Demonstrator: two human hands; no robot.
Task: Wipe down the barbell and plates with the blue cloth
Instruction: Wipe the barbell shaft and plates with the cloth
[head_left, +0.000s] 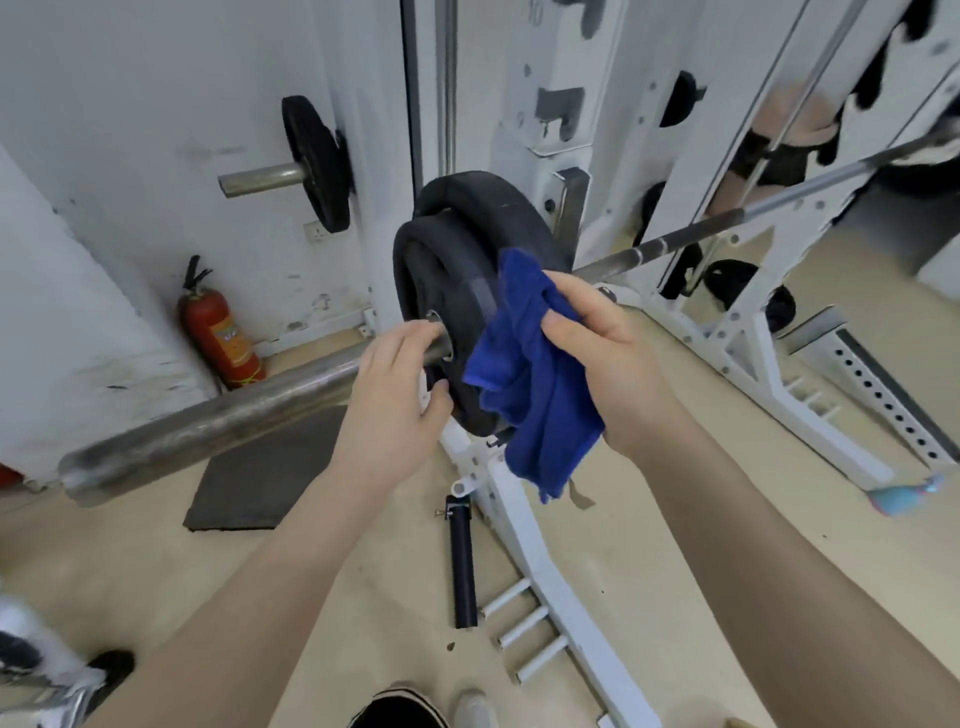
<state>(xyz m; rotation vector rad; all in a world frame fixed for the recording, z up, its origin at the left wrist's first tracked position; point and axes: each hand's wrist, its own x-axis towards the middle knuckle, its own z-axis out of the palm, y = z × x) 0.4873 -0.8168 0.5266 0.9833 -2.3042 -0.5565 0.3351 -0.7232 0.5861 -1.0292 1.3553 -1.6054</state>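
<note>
My left hand (400, 384) curls around the barbell sleeve (208, 415) beside the 2 black plates (457, 270). My right hand (597, 353) pinches the bunched blue cloth (530, 395) against the outer plate's face, hiding part of it.

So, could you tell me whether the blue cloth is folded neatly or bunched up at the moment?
Bunched up. The blue cloth hangs crumpled and creased from the right hand, which pinches its upper part beside the plates.
</note>
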